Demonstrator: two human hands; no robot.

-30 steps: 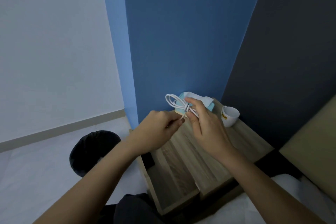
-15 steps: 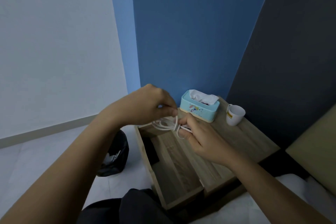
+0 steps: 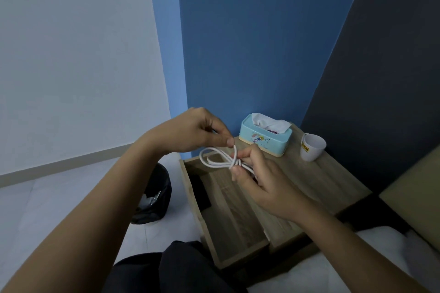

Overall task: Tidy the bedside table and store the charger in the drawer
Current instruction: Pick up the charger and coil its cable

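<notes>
Both hands hold a white charger cable (image 3: pixel 215 159), coiled into loops, above the wooden bedside table (image 3: pixel 316 181). My right hand (image 3: pixel 259 181) grips the bundled middle of the coil. My left hand (image 3: pixel 197 133) pinches a strand that rises from the bundle, between thumb and forefinger. The loops stick out to the left of the right hand. Below them the table's drawer (image 3: pixel 228 219) stands pulled out, with a dark flat object (image 3: pixel 201 194) in its far left corner. Whether a plug is on the cable is hidden by my right hand.
A light blue tissue box (image 3: pixel 264 138) and a white cup (image 3: pixel 312 147) stand at the back of the table top. A black bin (image 3: pixel 154 195) with a liner stands on the floor to the left. A white bed (image 3: pixel 357 266) lies at the lower right.
My left hand has risen from below the coil to above it, carrying a strand around the bundle. The head view has turned slightly, so the tissue box is now uncovered.
</notes>
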